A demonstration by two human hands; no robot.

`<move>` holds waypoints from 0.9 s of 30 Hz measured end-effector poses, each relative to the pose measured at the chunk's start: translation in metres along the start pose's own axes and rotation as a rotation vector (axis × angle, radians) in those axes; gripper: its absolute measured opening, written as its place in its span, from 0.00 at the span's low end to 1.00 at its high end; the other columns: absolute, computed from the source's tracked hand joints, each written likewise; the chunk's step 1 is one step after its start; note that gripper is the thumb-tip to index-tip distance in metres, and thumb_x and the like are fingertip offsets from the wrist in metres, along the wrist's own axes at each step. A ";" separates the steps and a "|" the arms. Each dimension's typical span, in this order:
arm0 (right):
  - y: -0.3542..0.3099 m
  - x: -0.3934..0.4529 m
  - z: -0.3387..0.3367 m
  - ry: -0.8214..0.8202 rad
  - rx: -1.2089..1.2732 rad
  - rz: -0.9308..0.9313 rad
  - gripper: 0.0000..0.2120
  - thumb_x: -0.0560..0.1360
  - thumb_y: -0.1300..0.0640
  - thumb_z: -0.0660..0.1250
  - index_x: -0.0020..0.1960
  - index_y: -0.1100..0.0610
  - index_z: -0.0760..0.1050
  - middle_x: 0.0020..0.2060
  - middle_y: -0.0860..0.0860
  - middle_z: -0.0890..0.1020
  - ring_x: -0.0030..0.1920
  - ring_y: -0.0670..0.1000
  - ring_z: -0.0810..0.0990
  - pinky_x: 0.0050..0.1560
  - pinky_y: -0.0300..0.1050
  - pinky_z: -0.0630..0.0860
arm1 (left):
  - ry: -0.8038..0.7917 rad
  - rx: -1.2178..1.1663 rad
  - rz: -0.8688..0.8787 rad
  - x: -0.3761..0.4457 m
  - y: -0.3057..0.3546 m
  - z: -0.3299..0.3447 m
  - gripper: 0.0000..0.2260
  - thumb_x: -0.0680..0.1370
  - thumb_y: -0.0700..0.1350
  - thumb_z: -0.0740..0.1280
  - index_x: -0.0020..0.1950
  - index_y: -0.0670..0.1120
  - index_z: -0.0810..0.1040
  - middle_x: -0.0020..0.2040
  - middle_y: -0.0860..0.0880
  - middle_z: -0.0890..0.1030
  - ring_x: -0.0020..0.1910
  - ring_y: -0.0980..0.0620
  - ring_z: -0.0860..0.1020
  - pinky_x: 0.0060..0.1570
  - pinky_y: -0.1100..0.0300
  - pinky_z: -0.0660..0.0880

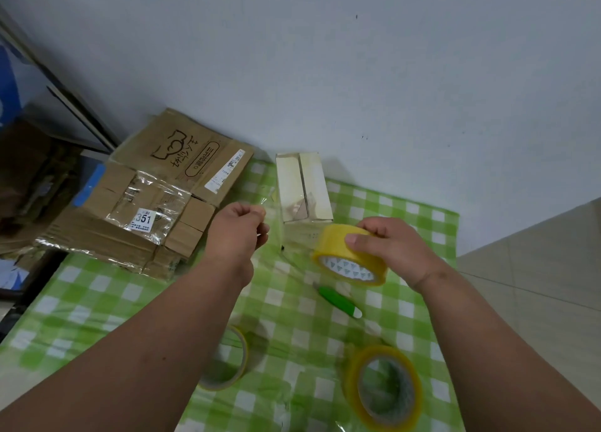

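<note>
Tape roll [338,241] is clamped in the right grip [390,246]; the left grip [237,230] pinches its clear strip [282,236] near the far edge of the desk [81,301].

Right hand [390,249] grips yellow tape roll [349,256] above the middle of the green-checked tabletop [97,301]; left hand [235,233] pinches the free end of the clear tape strip [279,223] drawn out leftward from it. White box [304,184] stands at the far edge, just behind the strip; flattened cardboard stack [146,197] sits at the far left corner. Green cutter [338,301] lies under the held roll; second roll [224,360] and third roll [383,386] lie towards the near edge, apart.
</note>
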State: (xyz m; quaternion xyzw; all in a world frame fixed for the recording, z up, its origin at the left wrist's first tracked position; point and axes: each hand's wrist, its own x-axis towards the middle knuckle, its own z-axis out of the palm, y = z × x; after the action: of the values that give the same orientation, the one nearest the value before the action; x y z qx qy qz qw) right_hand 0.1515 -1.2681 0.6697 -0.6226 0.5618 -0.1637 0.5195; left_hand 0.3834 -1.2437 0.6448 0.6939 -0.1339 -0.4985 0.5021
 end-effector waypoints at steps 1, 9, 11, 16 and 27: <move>-0.001 0.002 -0.006 0.001 -0.006 -0.001 0.18 0.74 0.53 0.72 0.43 0.69 0.76 0.34 0.58 0.73 0.35 0.52 0.71 0.40 0.47 0.65 | 0.002 0.001 0.008 0.001 0.002 0.003 0.07 0.80 0.38 0.66 0.42 0.46 0.75 0.38 0.49 0.76 0.32 0.57 0.75 0.32 0.64 0.76; -0.007 0.022 -0.049 0.055 -0.091 0.010 0.12 0.71 0.48 0.73 0.40 0.57 0.82 0.35 0.58 0.81 0.35 0.50 0.78 0.40 0.46 0.72 | 0.106 -0.100 -0.074 0.012 0.002 0.003 0.05 0.80 0.39 0.67 0.45 0.47 0.75 0.37 0.49 0.78 0.31 0.58 0.77 0.31 0.64 0.75; -0.004 0.027 -0.055 0.083 -0.115 0.016 0.12 0.71 0.47 0.73 0.39 0.57 0.81 0.36 0.58 0.82 0.35 0.51 0.79 0.38 0.46 0.72 | 0.105 -0.099 -0.096 0.011 -0.001 0.002 0.04 0.79 0.39 0.68 0.46 0.46 0.76 0.39 0.48 0.79 0.32 0.57 0.78 0.32 0.63 0.75; -0.003 0.043 -0.059 0.133 -0.194 0.019 0.12 0.69 0.48 0.75 0.38 0.56 0.81 0.38 0.60 0.82 0.37 0.53 0.79 0.38 0.46 0.72 | 0.122 -0.137 -0.123 0.002 -0.010 0.004 0.02 0.76 0.38 0.71 0.47 0.43 0.79 0.38 0.46 0.82 0.31 0.55 0.81 0.30 0.63 0.77; 0.001 0.061 -0.061 0.098 -0.306 0.032 0.12 0.70 0.47 0.73 0.37 0.56 0.81 0.36 0.55 0.80 0.37 0.52 0.77 0.37 0.45 0.69 | 0.165 -0.163 -0.127 -0.001 -0.016 0.011 0.03 0.76 0.37 0.71 0.46 0.43 0.78 0.37 0.47 0.81 0.30 0.56 0.82 0.30 0.63 0.77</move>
State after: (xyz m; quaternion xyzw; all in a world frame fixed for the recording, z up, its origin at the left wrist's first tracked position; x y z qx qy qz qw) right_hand 0.1223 -1.3491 0.6705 -0.6769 0.6146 -0.0982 0.3929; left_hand 0.3687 -1.2418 0.6324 0.6967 -0.0071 -0.4795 0.5336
